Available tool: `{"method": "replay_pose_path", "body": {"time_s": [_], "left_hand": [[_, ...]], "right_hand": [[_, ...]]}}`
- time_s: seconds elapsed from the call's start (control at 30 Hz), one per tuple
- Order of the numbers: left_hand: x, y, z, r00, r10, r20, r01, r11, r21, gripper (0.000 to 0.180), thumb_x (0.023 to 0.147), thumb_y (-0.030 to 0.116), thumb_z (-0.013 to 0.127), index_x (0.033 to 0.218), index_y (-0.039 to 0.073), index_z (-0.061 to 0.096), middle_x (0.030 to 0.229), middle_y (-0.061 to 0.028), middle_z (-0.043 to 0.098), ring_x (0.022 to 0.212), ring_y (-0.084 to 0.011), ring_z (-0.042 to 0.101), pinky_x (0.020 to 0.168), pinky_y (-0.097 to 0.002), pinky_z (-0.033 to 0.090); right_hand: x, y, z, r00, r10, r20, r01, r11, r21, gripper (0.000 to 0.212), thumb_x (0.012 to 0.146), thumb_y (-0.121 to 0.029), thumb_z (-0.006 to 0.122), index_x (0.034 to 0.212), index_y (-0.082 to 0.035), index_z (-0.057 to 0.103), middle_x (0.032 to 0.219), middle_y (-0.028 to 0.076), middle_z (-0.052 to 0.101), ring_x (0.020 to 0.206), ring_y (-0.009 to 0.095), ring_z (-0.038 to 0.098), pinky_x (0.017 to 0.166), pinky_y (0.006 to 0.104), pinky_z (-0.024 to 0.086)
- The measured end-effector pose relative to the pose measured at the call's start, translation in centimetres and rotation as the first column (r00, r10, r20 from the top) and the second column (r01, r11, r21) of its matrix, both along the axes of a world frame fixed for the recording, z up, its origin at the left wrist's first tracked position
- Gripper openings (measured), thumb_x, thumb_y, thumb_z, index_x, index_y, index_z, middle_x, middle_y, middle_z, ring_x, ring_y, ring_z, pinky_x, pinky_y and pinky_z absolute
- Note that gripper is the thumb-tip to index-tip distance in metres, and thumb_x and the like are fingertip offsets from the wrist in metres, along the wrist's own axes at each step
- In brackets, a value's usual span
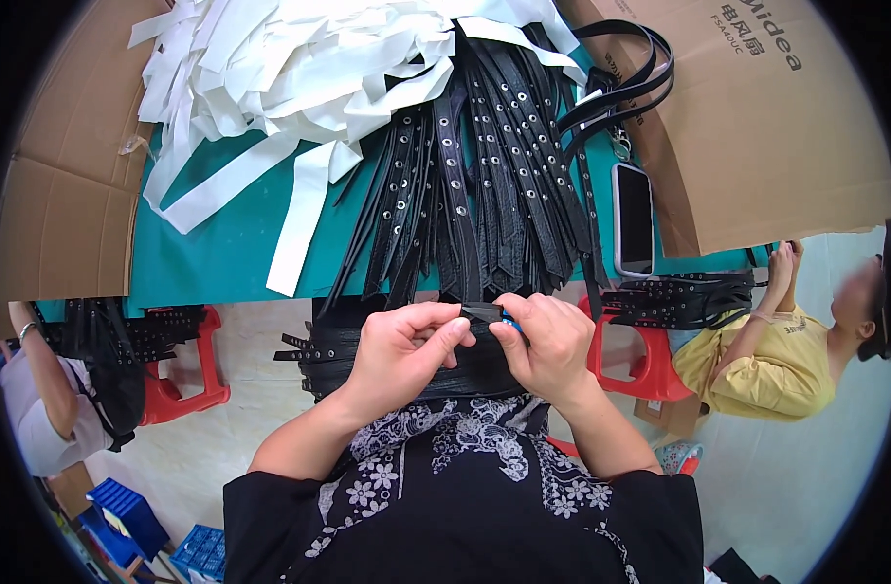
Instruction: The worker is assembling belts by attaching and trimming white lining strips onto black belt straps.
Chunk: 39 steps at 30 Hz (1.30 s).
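Note:
Over the table's near edge, my left hand point(406, 348) pinches the pointed end of a black strap point(479, 311) between thumb and forefinger. Close beside it, my right hand point(550, 346) is closed around a small blue object point(509, 319), mostly hidden by the fingers, at the same strap end. That strap runs up into a thick bundle of black eyelet straps point(504, 165) fanned over the table. Below my hands, another stack of black straps point(338, 360) lies across my lap.
White strips point(299, 68) are heaped at the back of the green table point(212, 253). A phone point(633, 219) lies at the right, beside an opened cardboard box point(757, 136); more cardboard point(71, 185) stands left. Co-workers sit both sides near red stools point(645, 365).

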State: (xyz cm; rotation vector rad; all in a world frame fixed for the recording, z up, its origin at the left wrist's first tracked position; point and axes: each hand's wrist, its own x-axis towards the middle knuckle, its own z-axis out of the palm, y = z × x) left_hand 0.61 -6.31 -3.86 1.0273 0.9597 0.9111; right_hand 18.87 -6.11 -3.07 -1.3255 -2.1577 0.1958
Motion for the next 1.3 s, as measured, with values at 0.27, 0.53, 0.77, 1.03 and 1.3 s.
{"method": "replay_pose_path", "body": {"time_s": [0.27, 0.53, 0.77, 1.03, 1.3], "left_hand": [[0.0, 0.0, 0.0, 1.000, -0.009, 0.009, 0.009, 1.000, 0.002, 0.017, 0.085, 0.004, 0.054, 0.098, -0.004, 0.060, 0.076, -0.0066, 0.062, 0.057, -0.0065, 0.054, 0.049, -0.0169, 0.043], [-0.4, 0.2, 0.2, 0.996, -0.050, 0.068, 0.054, 0.996, -0.069, 0.016, 0.085, 0.007, 0.055, 0.096, -0.003, 0.060, 0.075, -0.0063, 0.063, 0.056, -0.0056, 0.054, 0.044, -0.0150, 0.039], [-0.4, -0.1, -0.5, 0.997, -0.020, 0.068, 0.025, 0.997, -0.073, 0.015, 0.085, 0.007, 0.055, 0.096, -0.002, 0.060, 0.075, -0.0063, 0.063, 0.055, -0.0059, 0.055, 0.042, -0.0149, 0.037], [-0.8, -0.4, -0.3, 0.897, 0.210, -0.390, 0.034, 0.845, 0.534, 0.011, 0.076, 0.005, 0.064, 0.083, -0.002, 0.062, 0.063, -0.0036, 0.059, 0.051, -0.0049, 0.051, 0.045, -0.0194, 0.040], [-0.1, 0.8, -1.8, 0.983, 0.058, 0.174, -0.041, 0.994, -0.102, 0.030, 0.081, 0.010, 0.060, 0.108, -0.002, 0.054, 0.101, -0.0018, 0.044, 0.084, -0.0069, 0.048, 0.071, -0.0213, 0.044]], "right_hand": [[0.2, 0.4, 0.4, 0.997, 0.026, 0.072, -0.027, 1.000, 0.005, 0.020, 0.075, -0.026, 0.062, 0.084, -0.008, 0.059, 0.060, 0.002, 0.049, 0.051, 0.019, 0.050, 0.046, 0.0307, 0.037], [0.1, 0.7, -0.6, 0.995, 0.052, -0.081, -0.055, 0.998, -0.031, 0.019, 0.080, -0.024, 0.058, 0.084, -0.005, 0.057, 0.058, 0.006, 0.048, 0.048, 0.019, 0.047, 0.045, 0.0307, 0.033], [-0.5, 0.7, -0.5, 0.671, -0.262, -0.693, -0.127, 0.881, -0.456, 0.022, 0.089, -0.024, 0.050, 0.093, -0.002, 0.053, 0.064, -0.008, 0.041, 0.053, -0.001, 0.033, 0.044, 0.0167, 0.023], [-1.5, 2.2, -0.8, 0.248, -0.733, -0.633, -0.802, 0.211, -0.559, 0.013, 0.089, -0.021, 0.049, 0.085, -0.008, 0.049, 0.059, -0.008, 0.033, 0.045, 0.002, 0.025, 0.041, 0.0176, 0.020], [-3.3, 0.2, -3.5, 0.060, -0.848, -0.526, -0.924, 0.153, -0.351, 0.017, 0.090, -0.025, 0.047, 0.093, -0.008, 0.049, 0.062, -0.007, 0.033, 0.048, 0.003, 0.028, 0.043, 0.0167, 0.023]]}}
